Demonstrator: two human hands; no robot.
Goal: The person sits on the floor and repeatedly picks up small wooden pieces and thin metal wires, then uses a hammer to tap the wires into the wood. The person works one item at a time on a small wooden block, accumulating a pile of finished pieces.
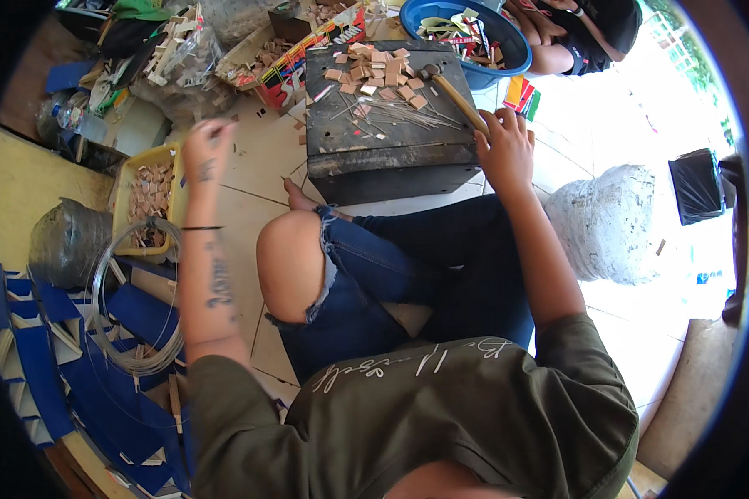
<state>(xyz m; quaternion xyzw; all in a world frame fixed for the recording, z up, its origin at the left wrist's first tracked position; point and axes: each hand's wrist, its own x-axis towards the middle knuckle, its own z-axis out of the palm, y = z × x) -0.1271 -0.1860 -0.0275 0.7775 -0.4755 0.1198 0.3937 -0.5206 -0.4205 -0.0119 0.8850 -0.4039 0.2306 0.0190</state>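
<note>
My right hand point(505, 154) is at the right edge of a black wooden block point(333, 154), its fingers round the handle end of a hammer point(460, 101). The hammer's metal head rests on the block top. Beside it lie a heap of small tan square pieces point(376, 71) and several thin wire lengths point(404, 112). Raised off to the left, my left hand point(208, 143) is slightly blurred, its fingers curled together; what they hold, if anything, does not show. It is nearest a yellow basket point(126, 187) of tan pieces point(151, 190).
A wire coil point(101, 320) hangs by the yellow basket, over blue-and-white pieces point(133, 312). Behind the block stand an open carton point(295, 73) and a blue tub point(512, 62) of scraps. Another person point(595, 37) sits at the back right. A wrapped bundle point(607, 220) stands to my right.
</note>
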